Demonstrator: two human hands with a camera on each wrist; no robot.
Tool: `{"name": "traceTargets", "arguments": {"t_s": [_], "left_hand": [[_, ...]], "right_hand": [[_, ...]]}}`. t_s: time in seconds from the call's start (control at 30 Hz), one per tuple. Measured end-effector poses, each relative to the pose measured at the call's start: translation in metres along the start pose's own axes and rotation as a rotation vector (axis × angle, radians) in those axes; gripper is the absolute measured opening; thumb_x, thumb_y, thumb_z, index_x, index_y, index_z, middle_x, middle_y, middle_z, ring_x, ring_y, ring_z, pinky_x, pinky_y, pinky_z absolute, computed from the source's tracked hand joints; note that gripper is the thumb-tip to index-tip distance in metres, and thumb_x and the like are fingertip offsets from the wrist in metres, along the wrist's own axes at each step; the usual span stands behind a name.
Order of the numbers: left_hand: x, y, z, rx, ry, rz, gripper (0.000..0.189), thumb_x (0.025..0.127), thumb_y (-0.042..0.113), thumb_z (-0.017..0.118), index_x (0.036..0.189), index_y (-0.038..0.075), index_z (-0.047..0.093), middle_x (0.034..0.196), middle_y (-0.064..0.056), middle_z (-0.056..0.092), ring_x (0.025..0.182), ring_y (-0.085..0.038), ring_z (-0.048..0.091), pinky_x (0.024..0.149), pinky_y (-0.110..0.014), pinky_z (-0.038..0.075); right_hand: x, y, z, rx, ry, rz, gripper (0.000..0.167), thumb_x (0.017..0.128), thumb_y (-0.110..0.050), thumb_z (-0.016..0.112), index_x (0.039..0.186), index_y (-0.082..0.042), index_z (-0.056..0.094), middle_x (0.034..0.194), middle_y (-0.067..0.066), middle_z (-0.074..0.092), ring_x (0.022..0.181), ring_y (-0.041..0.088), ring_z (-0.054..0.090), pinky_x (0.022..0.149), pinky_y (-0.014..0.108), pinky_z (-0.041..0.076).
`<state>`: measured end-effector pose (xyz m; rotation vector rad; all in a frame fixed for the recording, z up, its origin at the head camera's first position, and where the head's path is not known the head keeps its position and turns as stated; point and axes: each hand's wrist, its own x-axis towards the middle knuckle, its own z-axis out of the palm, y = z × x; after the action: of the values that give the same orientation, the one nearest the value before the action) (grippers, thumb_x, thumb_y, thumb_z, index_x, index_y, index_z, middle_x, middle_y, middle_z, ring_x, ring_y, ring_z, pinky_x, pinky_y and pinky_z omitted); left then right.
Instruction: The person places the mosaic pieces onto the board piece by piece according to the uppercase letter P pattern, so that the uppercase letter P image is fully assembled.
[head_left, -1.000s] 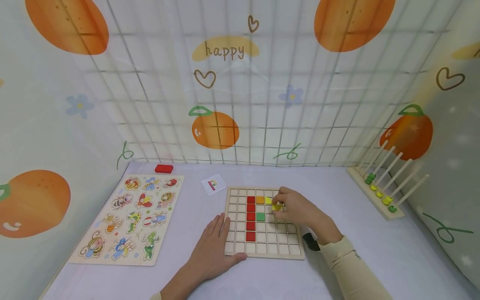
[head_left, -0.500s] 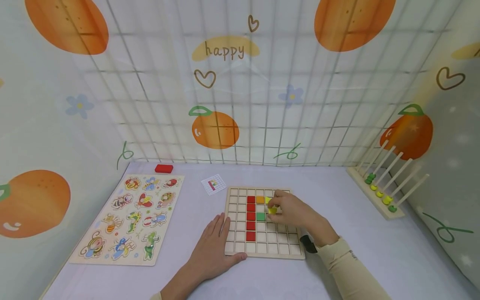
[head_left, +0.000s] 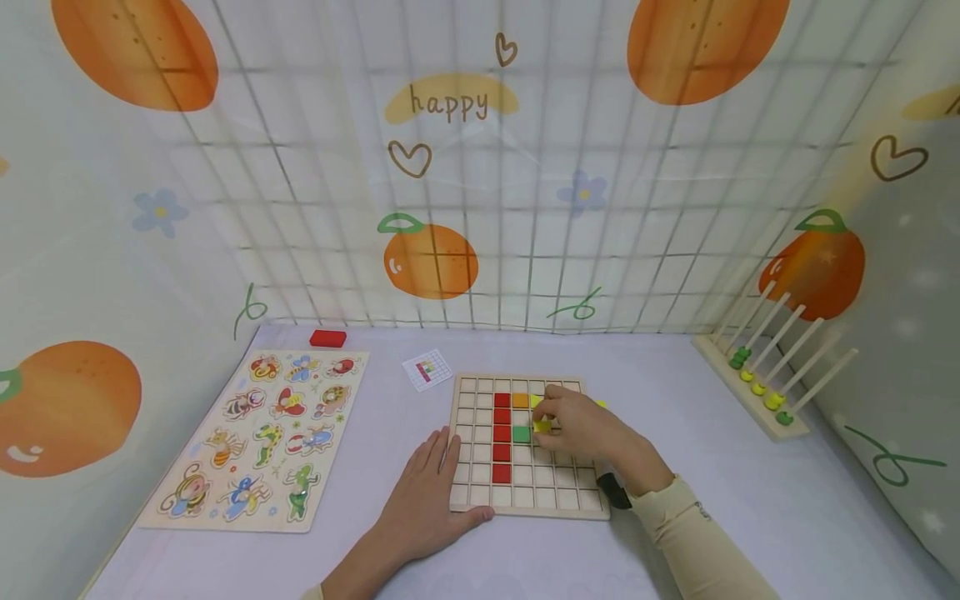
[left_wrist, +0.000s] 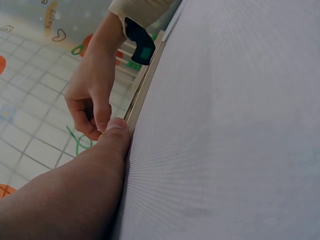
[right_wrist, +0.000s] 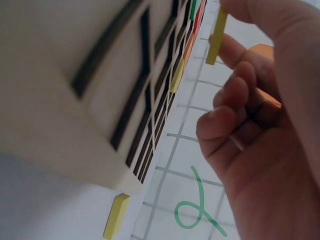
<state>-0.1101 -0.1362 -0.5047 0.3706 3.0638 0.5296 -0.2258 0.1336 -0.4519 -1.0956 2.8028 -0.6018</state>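
Observation:
My right hand (head_left: 579,423) pinches a yellow square tile (right_wrist: 216,37) between thumb and index finger, close over the wooden grid board (head_left: 480,496). Just left of the held tile, a green tile (head_left: 521,434) lies in a cell. Red tiles (head_left: 502,452) fill a column of cells, with an orange tile (head_left: 521,401) beside the top one. A further yellow tile (right_wrist: 177,76) sits in the board past the orange one, partly hidden by the hand in the head view. My left hand (head_left: 423,500) rests at the board's front left corner, fingers straight along its side, thumb on the front edge.
A printed pattern card (head_left: 427,369) lies behind the board. An insect puzzle board (head_left: 258,442) is at left, with a red block (head_left: 327,338) behind it. A loose yellow tile (right_wrist: 116,216) lies beyond the board's right side. A peg rack (head_left: 787,431) with beads stands at right.
My right hand has moved slightly left and toward me with the yellow tile, nearing the green tile. A loose yellow tile now shows behind the hand. The left hand has stayed put.

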Motion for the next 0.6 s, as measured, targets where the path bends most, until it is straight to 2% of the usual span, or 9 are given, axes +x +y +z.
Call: {"name": "traceTargets", "arguments": {"t_s": [0.33, 0.6], "left_hand": [[-0.0013, 0.0000, -0.0016, 0.000, -0.010, 0.004, 0.118, 0.081, 0.088, 0.052, 0.162, 0.007, 0.026, 0.170, -0.014, 0.021, 0.159, -0.033, 0.018, 0.127, -0.053, 0.025], [-0.0009, 0.0007, -0.0017, 0.003, -0.014, 0.002, 0.117, 0.081, 0.087, 0.052, 0.163, 0.008, 0.024, 0.171, -0.014, 0.019, 0.159, -0.033, 0.016, 0.127, -0.053, 0.024]], "right_hand": [[0.0006, -0.0011, 0.0036, -0.056, -0.018, -0.012, 0.018, 0.090, -0.026, 0.077, 0.103, -0.014, 0.077, 0.090, -0.007, 0.055, 0.074, 0.003, 0.049, 0.070, 0.021, 0.049], [0.0006, -0.0022, 0.0052, -0.066, -0.030, -0.027, 0.021, 0.090, -0.030, 0.078, 0.104, -0.015, 0.078, 0.091, -0.007, 0.058, 0.075, 0.004, 0.048, 0.069, 0.021, 0.047]]}}
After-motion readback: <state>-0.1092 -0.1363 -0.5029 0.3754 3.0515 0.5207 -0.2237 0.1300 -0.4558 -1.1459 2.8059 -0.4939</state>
